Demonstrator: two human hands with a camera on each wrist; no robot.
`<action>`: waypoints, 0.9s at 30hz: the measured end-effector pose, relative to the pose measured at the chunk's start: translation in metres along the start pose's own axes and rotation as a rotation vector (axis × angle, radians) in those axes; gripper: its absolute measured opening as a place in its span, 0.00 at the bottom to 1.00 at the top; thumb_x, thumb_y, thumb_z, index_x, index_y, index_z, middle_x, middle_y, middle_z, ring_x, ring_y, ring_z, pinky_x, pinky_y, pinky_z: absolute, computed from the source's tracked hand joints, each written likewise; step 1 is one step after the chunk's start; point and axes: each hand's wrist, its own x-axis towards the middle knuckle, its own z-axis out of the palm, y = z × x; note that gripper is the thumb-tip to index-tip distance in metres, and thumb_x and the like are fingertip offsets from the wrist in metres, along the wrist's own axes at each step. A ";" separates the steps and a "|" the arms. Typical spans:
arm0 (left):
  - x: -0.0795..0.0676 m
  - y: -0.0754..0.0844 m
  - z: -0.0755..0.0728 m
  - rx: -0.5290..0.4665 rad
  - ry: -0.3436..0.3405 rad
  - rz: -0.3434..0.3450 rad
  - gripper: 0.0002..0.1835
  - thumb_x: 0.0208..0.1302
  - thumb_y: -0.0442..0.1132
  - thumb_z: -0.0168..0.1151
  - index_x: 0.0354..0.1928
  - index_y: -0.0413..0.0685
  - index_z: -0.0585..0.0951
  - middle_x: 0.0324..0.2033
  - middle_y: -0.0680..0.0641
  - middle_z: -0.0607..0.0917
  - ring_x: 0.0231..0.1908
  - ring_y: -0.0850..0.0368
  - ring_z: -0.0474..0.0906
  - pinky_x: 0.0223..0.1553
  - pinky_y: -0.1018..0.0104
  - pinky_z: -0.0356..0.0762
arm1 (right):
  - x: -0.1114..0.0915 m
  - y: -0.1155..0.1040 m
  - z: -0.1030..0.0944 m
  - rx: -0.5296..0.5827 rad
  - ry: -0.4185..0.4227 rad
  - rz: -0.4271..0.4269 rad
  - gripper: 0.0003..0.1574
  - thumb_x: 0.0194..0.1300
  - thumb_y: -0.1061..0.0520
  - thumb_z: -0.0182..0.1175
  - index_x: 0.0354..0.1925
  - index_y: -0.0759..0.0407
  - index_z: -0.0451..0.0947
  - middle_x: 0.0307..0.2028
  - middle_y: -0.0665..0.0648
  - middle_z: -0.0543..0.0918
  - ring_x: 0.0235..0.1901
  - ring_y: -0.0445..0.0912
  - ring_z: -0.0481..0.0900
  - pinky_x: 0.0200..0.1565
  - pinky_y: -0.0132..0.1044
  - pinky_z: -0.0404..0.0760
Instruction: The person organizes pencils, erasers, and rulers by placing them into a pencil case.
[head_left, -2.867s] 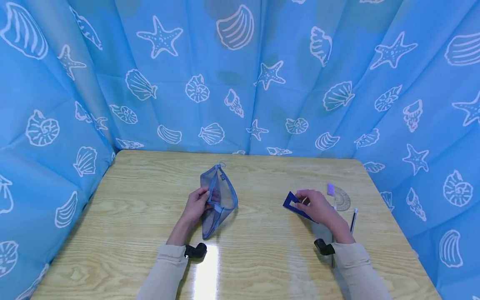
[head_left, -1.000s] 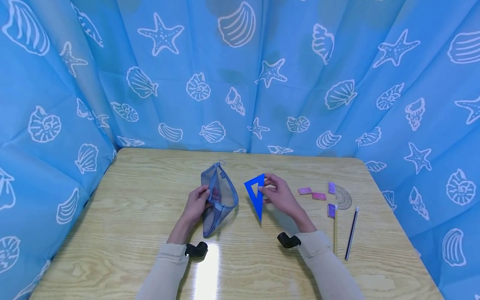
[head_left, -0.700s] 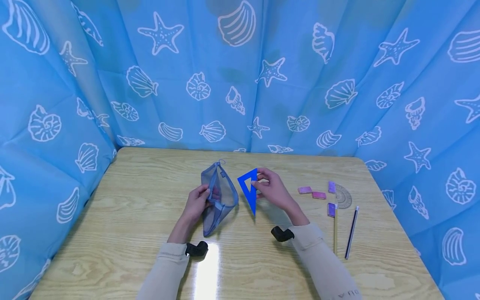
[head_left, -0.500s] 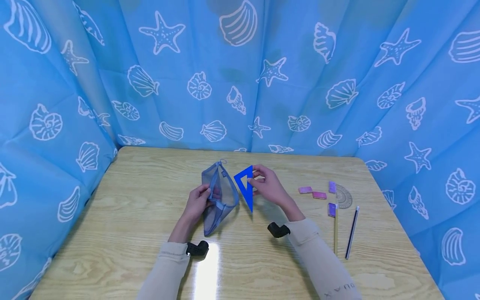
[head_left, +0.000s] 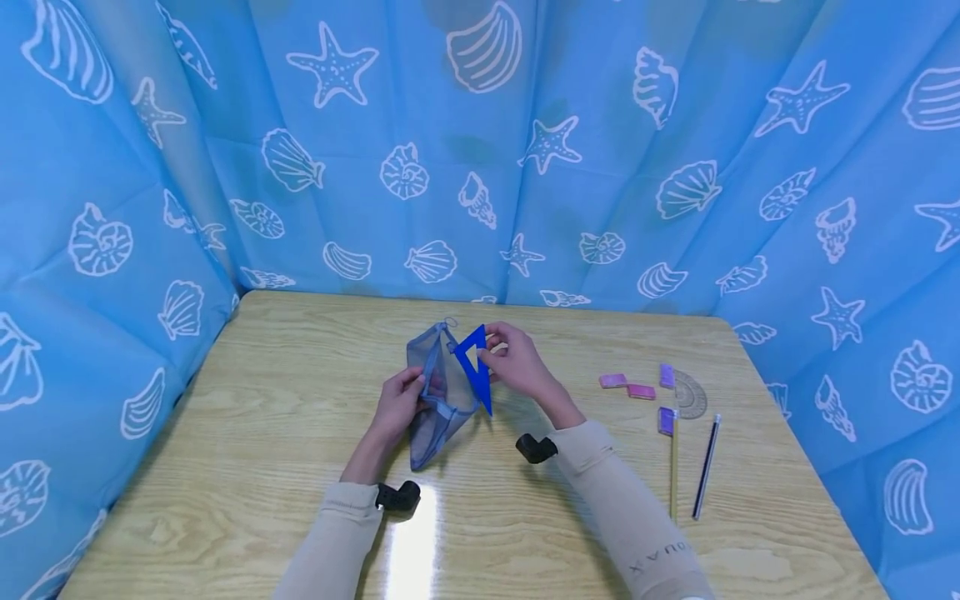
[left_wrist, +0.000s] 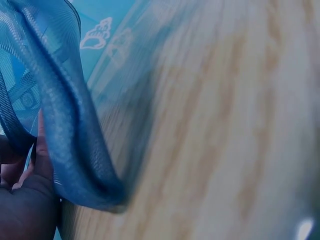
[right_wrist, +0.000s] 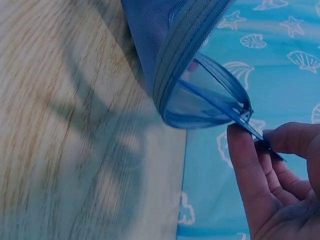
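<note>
My left hand [head_left: 397, 404] pinches the side of a blue mesh zip pouch [head_left: 429, 437], whose mouth gapes toward the right. In the left wrist view, the thumb and fingers of that hand [left_wrist: 25, 212] lie at the rim of the pouch [left_wrist: 67, 130]. A blue triangular set square [head_left: 481, 385] is pinched between the thumb and fingers of my right hand [head_left: 517, 360]. Seen edge-on in the right wrist view, the set square [right_wrist: 215, 106] reaches into the pouch's open mouth. Its far end shows only faintly through the mesh.
To the right lie pink erasers [head_left: 641, 391], purple erasers [head_left: 666, 421], a clear protractor [head_left: 690, 396], a yellowish pencil [head_left: 674, 471] and a dark pencil [head_left: 707, 467]. A blue shell-patterned curtain [head_left: 480, 150] surrounds the wooden table [head_left: 262, 417] at the back and sides.
My right hand has lifted the set square from beside the erasers and carried it left to the pouch's mouth. The left hand has kept its hold on the pouch, nearly still.
</note>
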 end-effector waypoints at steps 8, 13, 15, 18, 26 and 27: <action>0.000 -0.001 0.002 -0.023 0.008 -0.002 0.15 0.79 0.28 0.44 0.54 0.25 0.77 0.44 0.33 0.86 0.35 0.60 0.84 0.36 0.71 0.84 | 0.005 -0.003 0.011 -0.117 0.017 -0.018 0.18 0.71 0.65 0.59 0.58 0.66 0.72 0.36 0.59 0.78 0.24 0.45 0.77 0.31 0.51 0.88; -0.001 -0.001 0.003 -0.016 0.004 0.002 0.14 0.79 0.28 0.43 0.54 0.25 0.76 0.42 0.36 0.87 0.35 0.60 0.84 0.36 0.71 0.84 | 0.005 -0.003 0.015 -0.237 0.033 -0.066 0.16 0.70 0.65 0.61 0.55 0.67 0.74 0.35 0.60 0.81 0.27 0.47 0.79 0.29 0.35 0.82; -0.001 -0.001 0.003 -0.012 0.006 0.002 0.14 0.79 0.28 0.43 0.54 0.25 0.77 0.42 0.36 0.87 0.35 0.60 0.84 0.35 0.72 0.84 | 0.005 -0.003 0.016 -0.252 0.047 -0.081 0.16 0.70 0.65 0.61 0.54 0.67 0.74 0.35 0.59 0.81 0.27 0.46 0.79 0.30 0.34 0.80; -0.001 -0.001 0.002 -0.004 0.013 0.008 0.14 0.79 0.28 0.44 0.54 0.25 0.77 0.42 0.35 0.86 0.35 0.60 0.84 0.35 0.72 0.83 | 0.006 -0.004 0.018 -0.236 0.060 -0.094 0.15 0.69 0.66 0.60 0.53 0.68 0.74 0.33 0.58 0.80 0.26 0.46 0.79 0.27 0.35 0.81; -0.002 0.000 0.002 0.029 0.015 0.014 0.15 0.79 0.29 0.44 0.55 0.26 0.77 0.45 0.30 0.85 0.37 0.58 0.85 0.35 0.72 0.83 | 0.014 -0.010 0.024 -0.248 0.060 -0.045 0.17 0.72 0.63 0.60 0.57 0.66 0.73 0.35 0.58 0.79 0.25 0.45 0.78 0.27 0.34 0.78; -0.002 0.000 0.002 0.031 0.014 0.015 0.15 0.79 0.29 0.44 0.55 0.26 0.77 0.45 0.30 0.85 0.37 0.58 0.85 0.35 0.72 0.83 | 0.014 -0.011 0.025 -0.257 0.065 -0.039 0.18 0.72 0.63 0.59 0.57 0.66 0.73 0.35 0.58 0.79 0.25 0.45 0.78 0.27 0.34 0.78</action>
